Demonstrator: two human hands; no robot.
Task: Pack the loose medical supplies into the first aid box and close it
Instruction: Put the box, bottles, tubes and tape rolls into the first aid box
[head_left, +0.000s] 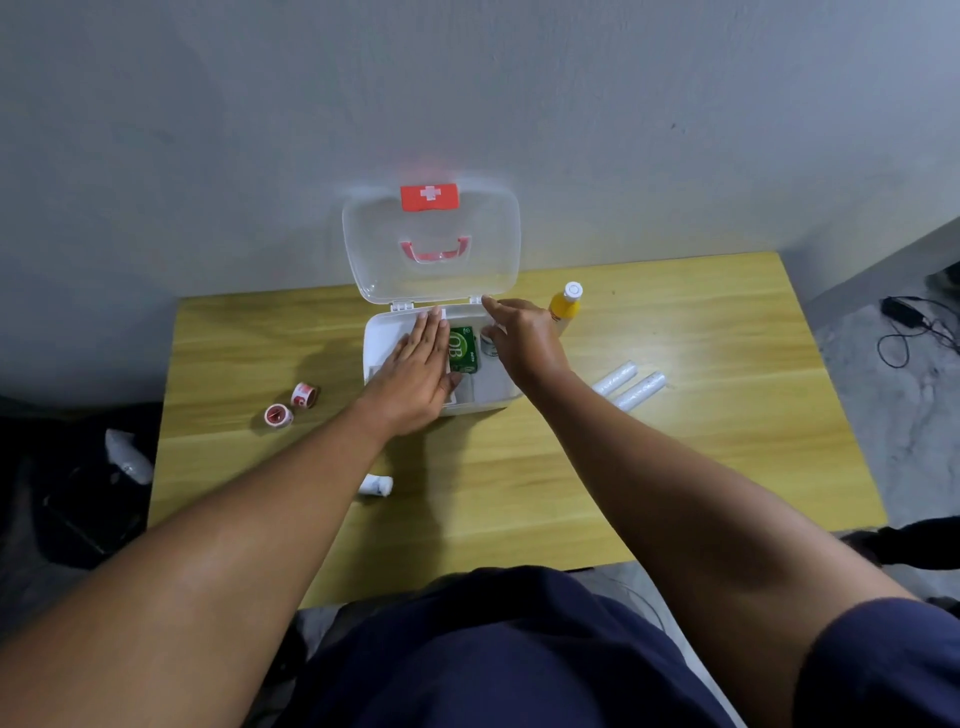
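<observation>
Pressing flat w/ spread left hand (415, 371) in first aid box (382, 332) at worktop's back edge; right hand (524, 340) loosely open, holding nothing; best seat green packet (462, 349) low so lid (431, 244) shuts.

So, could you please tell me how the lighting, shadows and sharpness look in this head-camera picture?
Head view: soft overhead light, with a pale sheen on the table right of the box; the left hand and both forearms cast soft shadows on the wood; wide-angle bending bows the table edges; the open lid looks slightly blurred.

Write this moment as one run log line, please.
box: open | left hand: flat inside | right hand: over right side | outside: two tape rolls, yellow bottle
</observation>
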